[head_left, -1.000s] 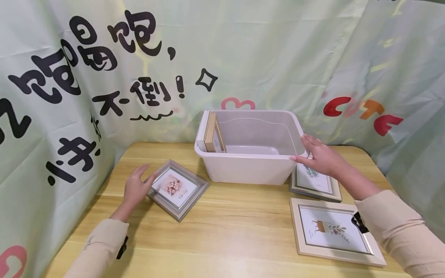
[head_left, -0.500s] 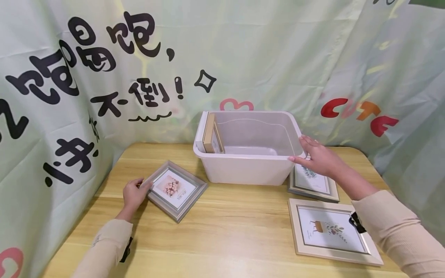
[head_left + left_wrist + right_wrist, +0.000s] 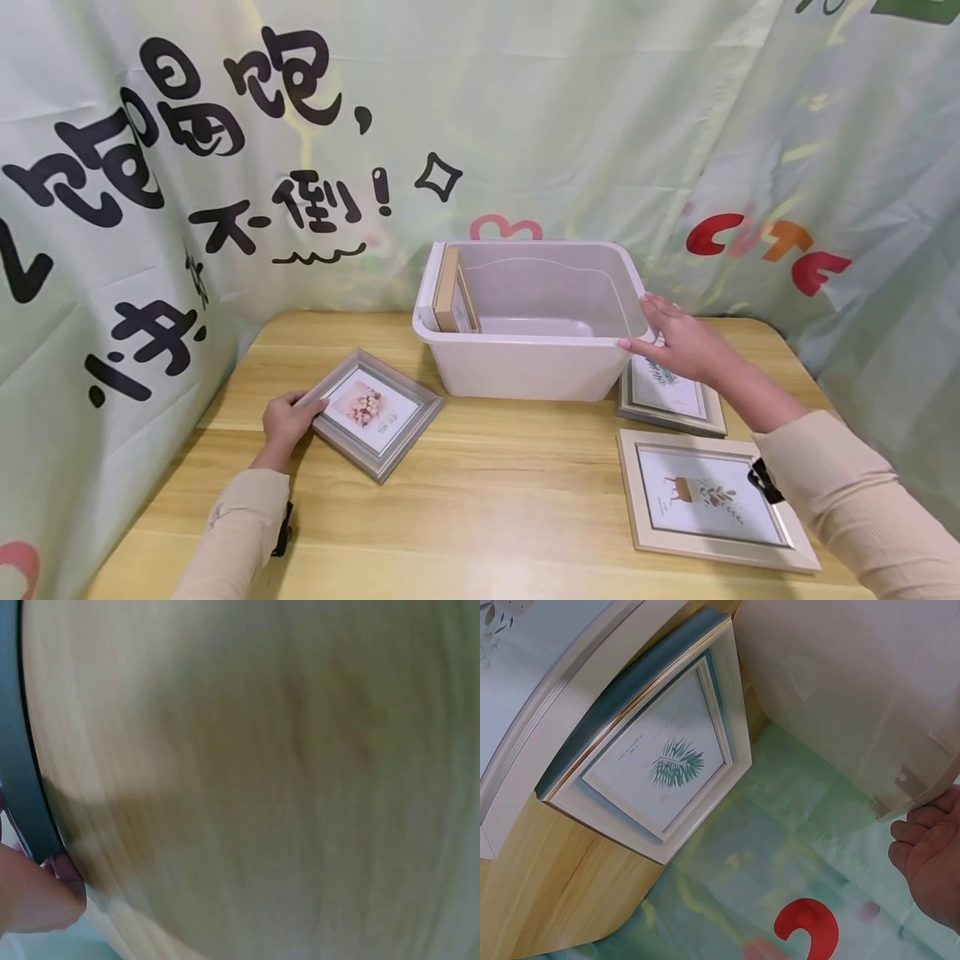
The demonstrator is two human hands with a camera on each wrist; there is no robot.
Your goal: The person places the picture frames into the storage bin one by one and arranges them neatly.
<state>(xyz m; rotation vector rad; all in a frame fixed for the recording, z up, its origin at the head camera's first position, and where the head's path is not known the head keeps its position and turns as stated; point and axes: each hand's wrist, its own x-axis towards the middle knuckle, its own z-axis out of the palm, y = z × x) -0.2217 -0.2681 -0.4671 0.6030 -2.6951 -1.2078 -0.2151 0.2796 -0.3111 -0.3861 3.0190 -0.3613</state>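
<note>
Grip step, it seems: your left hand (image 3: 287,423) pinches the grey rectangular picture frame (image 3: 372,414) by a corner!
It's left of the pale plastic tub (image 3: 525,372), your right hand (image 3: 686,343) gripping its rim; lifting would call for a firm pinch.

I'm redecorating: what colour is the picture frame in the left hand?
The picture frame is brownish grey with silvery inner trim; the head view shows it best.

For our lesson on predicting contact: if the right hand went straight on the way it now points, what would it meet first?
The right hand would meet the bin first, at the right rim, which its fingers seem to touch; depth is hard to judge.
</note>
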